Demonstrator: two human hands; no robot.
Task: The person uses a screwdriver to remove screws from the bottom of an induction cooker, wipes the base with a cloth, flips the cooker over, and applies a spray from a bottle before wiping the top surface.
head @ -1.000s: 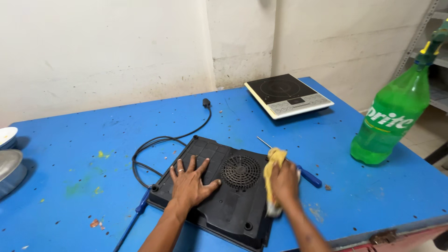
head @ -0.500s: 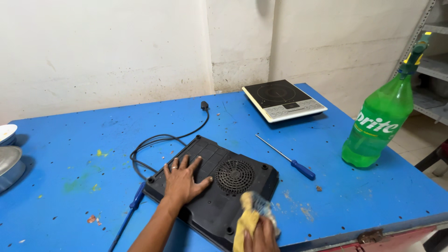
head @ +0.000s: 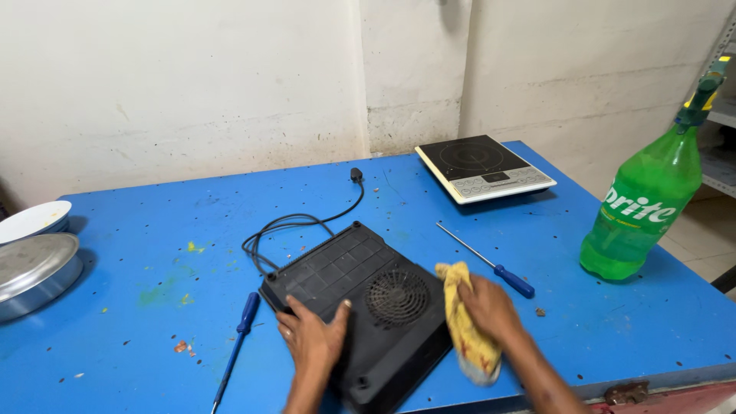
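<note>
A blue table (head: 475,230) fills the view, set against a pale wall. Near its front edge lies a black induction cooker (head: 360,307), turned upside down so its round fan grille faces up — its black cord (head: 307,222) loops away toward the far side. At the far right sits a second cooker (head: 484,169), right way up, and at the right edge stands a green plastic bottle (head: 644,207). Two metal bowls (head: 34,257) rest at the far left. The left hand (head: 314,341) lies flat on the upturned cooker's near left part, fingers spread. The right hand (head: 491,307) grips a yellow cloth (head: 468,330) against the cooker's right edge, fingers curled around it. One blue-handled screwdriver (head: 487,261) lies just beyond the right hand — another (head: 236,345) lies left of the cooker.
</note>
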